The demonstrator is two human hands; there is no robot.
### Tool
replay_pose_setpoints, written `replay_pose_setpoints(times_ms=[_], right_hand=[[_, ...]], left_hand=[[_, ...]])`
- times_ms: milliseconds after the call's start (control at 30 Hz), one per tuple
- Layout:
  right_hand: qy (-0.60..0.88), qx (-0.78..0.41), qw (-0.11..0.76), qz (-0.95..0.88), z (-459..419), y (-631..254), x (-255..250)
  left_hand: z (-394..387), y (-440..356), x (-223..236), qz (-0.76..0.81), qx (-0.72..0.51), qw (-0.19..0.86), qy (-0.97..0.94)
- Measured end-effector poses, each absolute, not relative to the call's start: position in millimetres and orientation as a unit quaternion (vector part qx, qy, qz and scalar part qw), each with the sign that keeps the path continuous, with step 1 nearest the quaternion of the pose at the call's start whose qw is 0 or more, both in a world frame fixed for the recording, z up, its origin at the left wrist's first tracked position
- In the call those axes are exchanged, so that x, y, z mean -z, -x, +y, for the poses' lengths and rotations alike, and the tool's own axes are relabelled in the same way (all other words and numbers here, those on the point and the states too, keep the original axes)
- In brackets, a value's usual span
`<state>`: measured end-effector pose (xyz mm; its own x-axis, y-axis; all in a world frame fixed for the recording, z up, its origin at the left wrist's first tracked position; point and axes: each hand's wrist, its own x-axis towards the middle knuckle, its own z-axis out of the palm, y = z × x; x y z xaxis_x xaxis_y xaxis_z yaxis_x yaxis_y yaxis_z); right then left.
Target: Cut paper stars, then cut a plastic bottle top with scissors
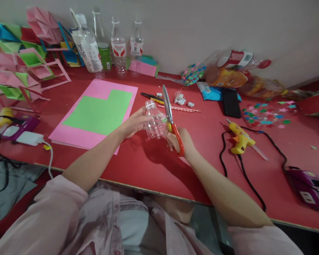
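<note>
My left hand [136, 123] is closed around the side of a clear plastic bottle top [154, 122], whose open neck points up and away from me. In my right hand [184, 141] is a pair of scissors [172, 120] with red handles, its blades pointing up. The fingers of that hand also reach the right side of the bottle piece; whether they grip it I cannot tell. Under my left forearm lie sheets of pink paper [91, 136] with a cut green sheet [101, 113] on top.
Clear bottles [119, 49] stand along the wall. A yellow glue gun [240, 138] with a black cord lies right, below a black phone [230, 102]. Paper models [23, 67] fill the left. Behind my hands are a cutter [151, 97], striped straws [180, 108] and small white pieces [180, 100].
</note>
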<state>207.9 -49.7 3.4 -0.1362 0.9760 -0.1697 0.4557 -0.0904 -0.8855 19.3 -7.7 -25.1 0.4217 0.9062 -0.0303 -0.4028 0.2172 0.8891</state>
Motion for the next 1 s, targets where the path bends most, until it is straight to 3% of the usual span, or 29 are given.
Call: replay_pose_setpoints(times_ms=[300,500,767,1000], right_hand=[[0.633,-0.378,0.230,-0.636,-49.4,-207.0,0.6],[0.621,-0.360,0.236,-0.655,-47.5,-209.0,7.1],[0.557,-0.485,0.233,-0.633,-47.9,-211.9,-3.2],[0.511,-0.454,0.109,-0.721,-51.9,-218.1,-17.2]], left_hand=[[-11.8,-24.3,24.7,0.347,-0.456,0.701,-0.424],[-11.2,-28.8,32.4,0.359,-0.469,0.701,-0.400],[5.4,-21.6,26.3,0.435,-0.581,0.604,-0.330],[12.1,-6.0,16.1,0.462,-0.652,0.548,-0.248]])
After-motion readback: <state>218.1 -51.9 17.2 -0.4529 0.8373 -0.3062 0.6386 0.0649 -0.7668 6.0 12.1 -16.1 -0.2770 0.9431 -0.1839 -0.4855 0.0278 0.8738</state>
